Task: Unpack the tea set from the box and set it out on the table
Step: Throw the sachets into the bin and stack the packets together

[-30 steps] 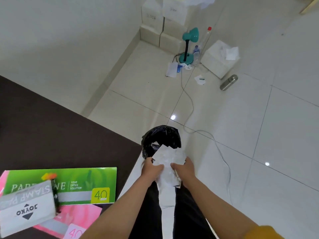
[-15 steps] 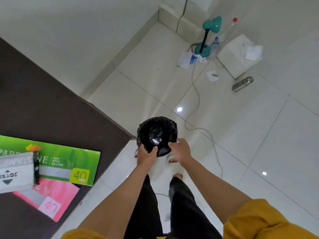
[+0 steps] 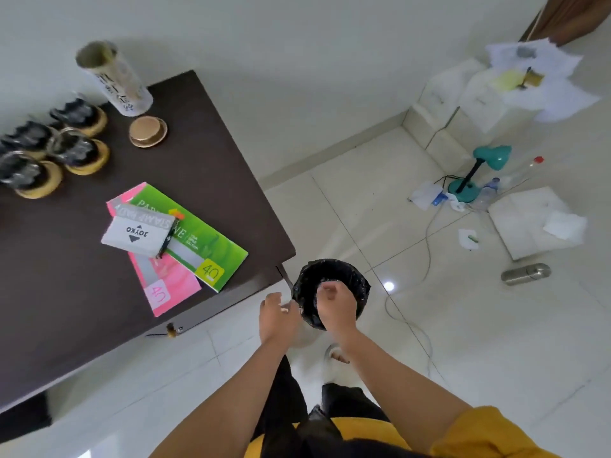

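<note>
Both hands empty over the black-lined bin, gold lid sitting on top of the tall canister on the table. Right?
Not quite. In the head view the gold lid lies on the table beside the tall canister, which is open. Left hand and right hand are empty over the black-lined bin.

Glossy white tiled floor, plain pale wall, dark brown table, teal desk lamp on the floor.

Dark table; cups on saucers; tin; paper packs.
</note>
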